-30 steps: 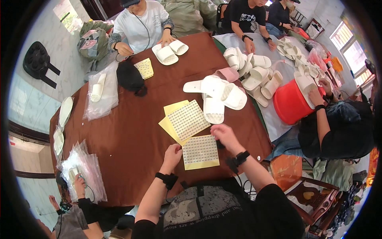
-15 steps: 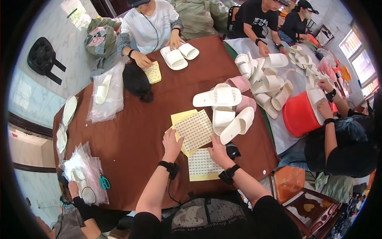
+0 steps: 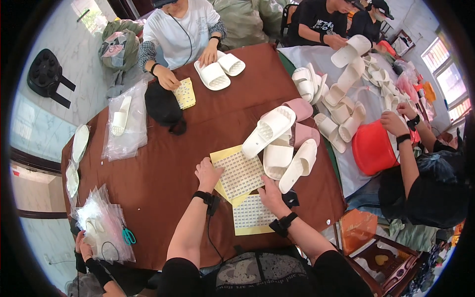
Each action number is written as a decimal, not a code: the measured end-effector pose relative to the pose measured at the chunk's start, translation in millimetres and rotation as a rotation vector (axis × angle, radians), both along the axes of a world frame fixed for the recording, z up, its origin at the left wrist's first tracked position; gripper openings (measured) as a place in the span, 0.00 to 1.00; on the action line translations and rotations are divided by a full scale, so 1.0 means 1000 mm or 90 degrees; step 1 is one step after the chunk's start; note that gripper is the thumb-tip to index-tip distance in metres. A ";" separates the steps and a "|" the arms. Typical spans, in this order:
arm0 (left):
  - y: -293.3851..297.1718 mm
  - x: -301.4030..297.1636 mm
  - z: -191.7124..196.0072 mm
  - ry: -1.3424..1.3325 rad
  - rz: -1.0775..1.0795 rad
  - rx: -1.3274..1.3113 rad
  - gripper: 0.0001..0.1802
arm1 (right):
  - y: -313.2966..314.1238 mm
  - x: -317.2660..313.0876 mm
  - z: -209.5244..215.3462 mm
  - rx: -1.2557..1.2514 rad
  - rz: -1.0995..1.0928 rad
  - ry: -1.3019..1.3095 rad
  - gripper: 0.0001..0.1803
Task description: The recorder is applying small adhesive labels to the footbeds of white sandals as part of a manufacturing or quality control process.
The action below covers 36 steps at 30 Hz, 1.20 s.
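My left hand point(image 3: 208, 174) is at the left edge of a stack of yellow-backed sticker sheets point(image 3: 240, 173), its thumb at the printed top sheet and its fingers by the edge. My right hand point(image 3: 272, 195) pinches the lower right corner, beside a white slipper point(image 3: 302, 163). Below lies another sticker sheet point(image 3: 255, 210), partly under my right wrist. Another white slipper point(image 3: 269, 129) leans across the pile with one end over the stack's upper right corner. Pink slippers point(image 3: 305, 134) show behind it.
A co-worker across the brown-covered table point(image 3: 163, 198) handles white slippers point(image 3: 213, 76) and a small sticker sheet point(image 3: 185, 94). More slippers point(image 3: 341, 111) and a red plastic container point(image 3: 373, 148) stand right. Clear bags point(image 3: 101, 222) and teal scissors point(image 3: 128, 236) lie left.
The top white slipper has swung from nearly level to slanting down toward the stack. My hands stay at the sheets. A co-worker at the far right has raised a slipper.
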<state>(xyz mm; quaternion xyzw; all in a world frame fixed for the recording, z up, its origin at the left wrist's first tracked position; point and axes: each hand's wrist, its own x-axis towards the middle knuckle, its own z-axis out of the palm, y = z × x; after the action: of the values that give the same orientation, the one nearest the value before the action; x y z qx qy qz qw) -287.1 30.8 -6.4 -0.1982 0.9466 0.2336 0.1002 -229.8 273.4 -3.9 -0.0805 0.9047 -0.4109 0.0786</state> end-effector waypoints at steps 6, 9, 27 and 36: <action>-0.013 -0.001 -0.016 -0.083 0.016 0.132 0.27 | -0.004 -0.001 -0.006 -0.004 -0.018 0.024 0.24; -0.023 0.009 -0.020 -0.011 0.057 0.523 0.21 | 0.001 -0.003 -0.008 -0.029 -0.006 0.040 0.24; -0.068 0.047 0.062 0.000 0.101 0.802 0.20 | 0.004 0.019 -0.003 0.253 0.213 0.203 0.08; -0.055 0.063 0.096 0.018 0.091 0.893 0.19 | -0.002 0.026 -0.012 0.184 0.213 0.198 0.09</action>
<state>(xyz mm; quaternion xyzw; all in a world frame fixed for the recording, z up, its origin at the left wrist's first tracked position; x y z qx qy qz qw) -224.4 -24.2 89.8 -0.1455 0.5586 0.7973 0.1764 -203.5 271.8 -16.2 -0.2788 0.9294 -0.2412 0.0158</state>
